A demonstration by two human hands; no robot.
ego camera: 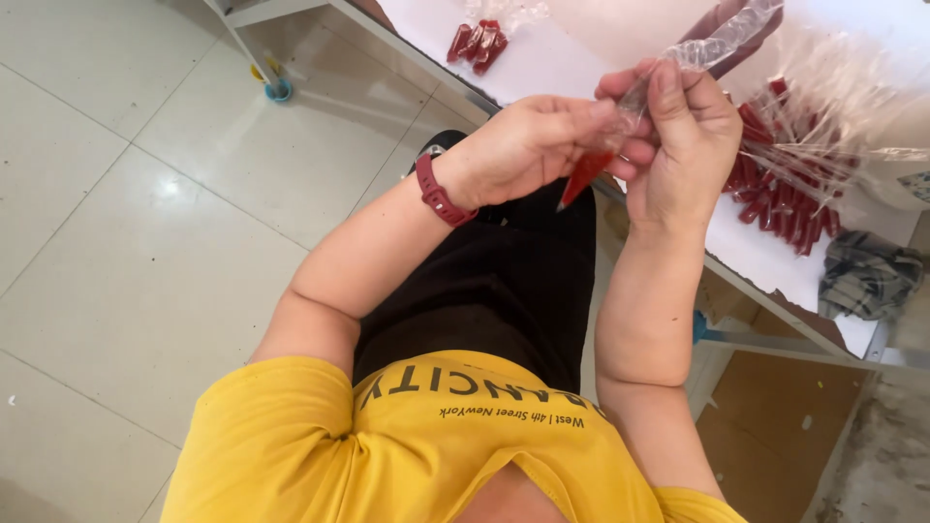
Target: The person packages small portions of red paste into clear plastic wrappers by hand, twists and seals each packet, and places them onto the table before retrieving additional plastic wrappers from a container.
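**Both hands on one clear cone bag, red filling at tip**

Left hand (528,145), maroon wristband (438,194), pinches clear cone bag (620,136) mid-way; red filling sits in pointed tip below fingers. Right hand (683,131) grips same bag higher, thumb pressed on it; empty plastic tail runs up past fingers. Just right of right hand: pile of filled red cone bags (790,199) near white table (562,58) edge. Beyond left hand: small red bunch (477,44). Tile floor (145,194) open to left.

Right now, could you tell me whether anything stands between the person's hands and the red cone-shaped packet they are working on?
Nothing visible does. The left hand and the right hand both already pinch the red cone-shaped packet by its clear plastic top, held in the air above the lap, short of the white table.
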